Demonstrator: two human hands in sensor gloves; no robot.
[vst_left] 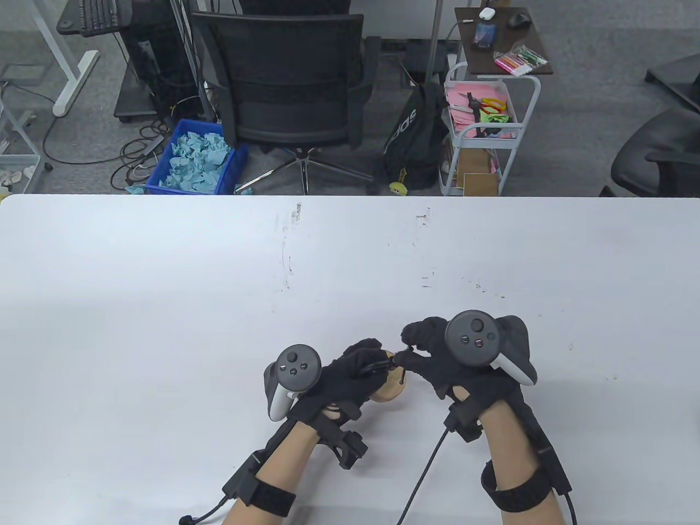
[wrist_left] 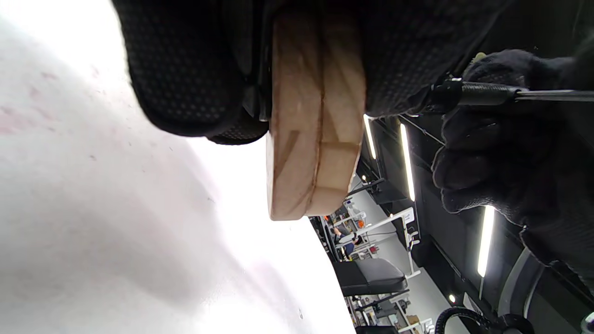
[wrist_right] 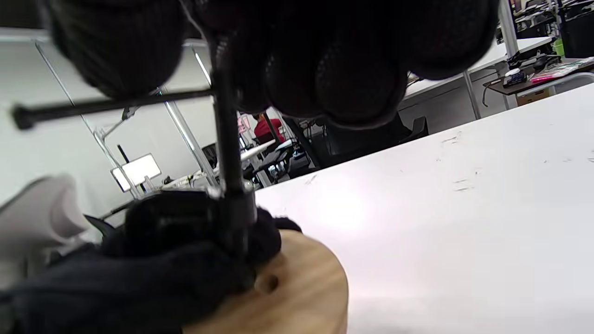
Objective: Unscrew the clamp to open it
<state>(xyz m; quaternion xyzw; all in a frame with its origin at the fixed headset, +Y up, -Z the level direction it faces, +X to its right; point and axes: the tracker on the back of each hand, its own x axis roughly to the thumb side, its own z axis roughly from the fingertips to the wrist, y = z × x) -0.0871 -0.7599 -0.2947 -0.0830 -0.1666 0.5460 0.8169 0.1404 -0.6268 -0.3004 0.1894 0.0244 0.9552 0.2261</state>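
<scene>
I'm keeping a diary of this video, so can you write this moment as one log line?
left hand: holds round wooden discs | right hand: pinches black metal clamp's crossbar handle | white table: beneath | clamp: not yet open

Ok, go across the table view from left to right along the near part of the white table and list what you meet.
Left hand in a black sensor glove → round pale wooden block held under it → black metal clamp screw with its thin crossbar → right hand in a black sensor glove, fingers on the screw.
</scene>
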